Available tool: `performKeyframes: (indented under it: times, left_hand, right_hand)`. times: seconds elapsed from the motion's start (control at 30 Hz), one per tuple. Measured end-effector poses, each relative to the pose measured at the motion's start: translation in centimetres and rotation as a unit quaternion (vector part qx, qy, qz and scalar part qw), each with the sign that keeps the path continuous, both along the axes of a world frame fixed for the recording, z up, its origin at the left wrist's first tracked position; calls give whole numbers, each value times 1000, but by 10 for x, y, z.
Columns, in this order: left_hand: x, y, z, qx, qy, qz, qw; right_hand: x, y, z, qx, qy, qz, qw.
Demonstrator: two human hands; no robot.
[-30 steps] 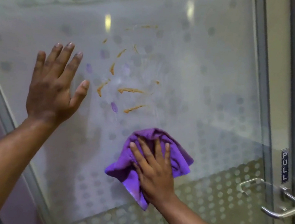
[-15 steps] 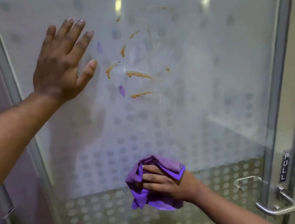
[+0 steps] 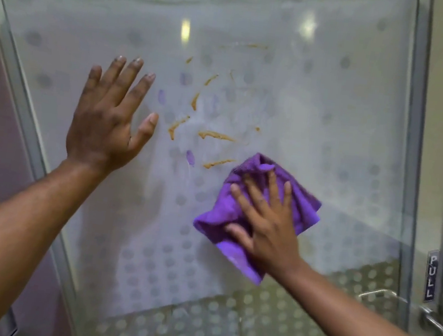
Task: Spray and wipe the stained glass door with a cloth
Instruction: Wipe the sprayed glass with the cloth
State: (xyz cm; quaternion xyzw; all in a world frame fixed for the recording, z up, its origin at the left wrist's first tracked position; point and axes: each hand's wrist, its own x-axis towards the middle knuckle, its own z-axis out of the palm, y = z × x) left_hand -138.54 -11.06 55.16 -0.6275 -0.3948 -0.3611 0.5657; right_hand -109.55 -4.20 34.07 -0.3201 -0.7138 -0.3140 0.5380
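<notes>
Half a second ago the right hand (image 3: 269, 225) gripped the purple cloth (image 3: 259, 213) bunched in curled fingers, low on the glass door (image 3: 330, 125) near the clear dotted band at its bottom; now that hand lies flat with fingers spread, pressing the cloth against the glass higher up, its top edge just beside the lowest orange smear (image 3: 218, 163); the cloth has opened out from a wad into a wider, flatter shape under the palm.

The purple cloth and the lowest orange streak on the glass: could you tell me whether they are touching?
Cannot tell. In the head view the purple cloth has its upper edge right at the lowest orange streak's right end, with no plain gap or overlap.
</notes>
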Motion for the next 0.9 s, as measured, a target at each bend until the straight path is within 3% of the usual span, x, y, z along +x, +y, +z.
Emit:
performKeyframes:
  times: [0.13, 0.33, 0.47, 0.6, 0.67, 0.77, 0.9]
  left_hand:
    - [1, -1, -1, 3, 3, 3, 1000]
    - [-1, -2, 1, 2, 9, 2, 1000]
    - [-1, 0, 0, 11, 8, 1, 1000]
    - [-1, 1, 0, 11, 4, 2, 1000]
    - [-2, 1, 0, 11, 5, 2, 1000]
    - [-1, -1, 1, 6, 6, 6, 1000]
    - [-2, -2, 1, 2, 6, 3, 1000]
  right_hand:
    - [-20, 0, -35, 23, -94, 31, 995]
    - [40, 8, -61, 22, -212, 20, 977]
    - [56, 12, -41, 10, -148, -21, 989]
    - [6, 0, -6, -7, -24, -31, 999]
    - [-29, -11, 0, -7, -26, -4, 1000]
    - [-62, -20, -21, 9, -118, 52, 992]
    - [-26, -18, -72, 33, -322, 90, 942]
